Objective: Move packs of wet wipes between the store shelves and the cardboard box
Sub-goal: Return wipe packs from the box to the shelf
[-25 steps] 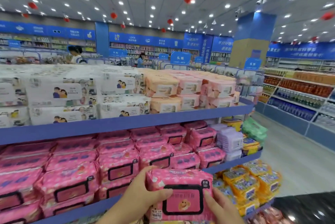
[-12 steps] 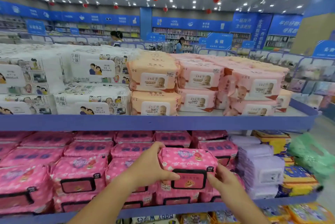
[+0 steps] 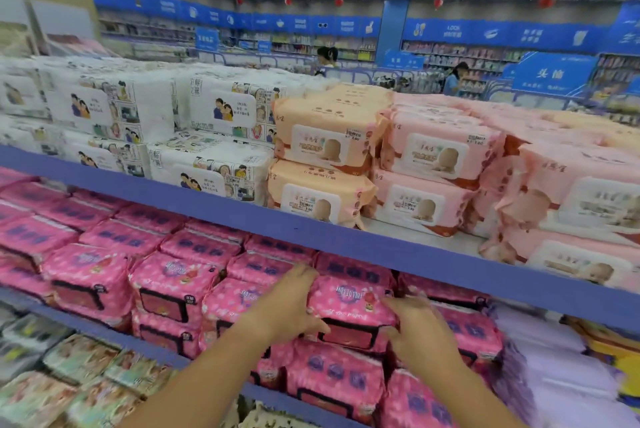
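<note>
A bright pink pack of wet wipes (image 3: 349,315) with a black-framed lid rests on top of other pink packs on the middle shelf (image 3: 450,263). My left hand (image 3: 289,306) holds its left end, fingers wrapped over the top edge. Against its right end lies my right hand (image 3: 420,330), fingers spread and blurred. The pack sits under the blue edge of the upper shelf. No cardboard box is in view.
White packs (image 3: 221,112) and peach packs (image 3: 329,140) fill the upper shelf, pale pink ones (image 3: 440,154) to the right. Rows of pink packs (image 3: 90,285) stretch left. Lilac packs (image 3: 554,375) lie at the right, green packs (image 3: 79,362) below. Two people stand far back.
Both hands have carried the pink pack up and forward into the middle shelf, onto the stack. The view has swung left and closer to the shelves.
</note>
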Demonstrator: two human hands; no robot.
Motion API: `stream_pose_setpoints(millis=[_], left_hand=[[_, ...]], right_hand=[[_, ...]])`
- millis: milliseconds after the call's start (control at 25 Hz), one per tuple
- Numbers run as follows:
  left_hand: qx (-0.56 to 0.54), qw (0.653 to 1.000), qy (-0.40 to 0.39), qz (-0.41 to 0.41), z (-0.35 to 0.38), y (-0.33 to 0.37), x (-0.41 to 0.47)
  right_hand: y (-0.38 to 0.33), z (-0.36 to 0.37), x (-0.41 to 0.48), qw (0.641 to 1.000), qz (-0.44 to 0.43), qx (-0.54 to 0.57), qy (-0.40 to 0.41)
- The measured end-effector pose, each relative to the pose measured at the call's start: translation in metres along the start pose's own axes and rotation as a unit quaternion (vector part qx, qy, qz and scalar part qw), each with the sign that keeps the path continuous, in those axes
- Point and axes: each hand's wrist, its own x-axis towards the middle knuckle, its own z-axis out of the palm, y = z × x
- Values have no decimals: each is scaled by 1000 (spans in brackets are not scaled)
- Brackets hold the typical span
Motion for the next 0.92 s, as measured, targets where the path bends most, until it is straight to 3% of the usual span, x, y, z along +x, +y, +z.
stream_pose_setpoints(millis=[120,240,320,400,600,920], left_hand=[[163,986,32,33,5,3,9],[244,970,6,3,11,12,16],[274,962,1,-5,16,18,20],[282,959,0,-4,18,21,23],[285,959,3,7,24,18,30],[230,970,-18,82,8,4,10]], right_hand=[[6,12,6,999,-5,-49,3],[9,21,7,996,-40,-74,35],[7,22,6,996,-48,-73,10],[5,24,4,998,-35,-61,-1],[4,39,7,994,-26,-88,66],[-15,31,1,996,17,-90,21]])
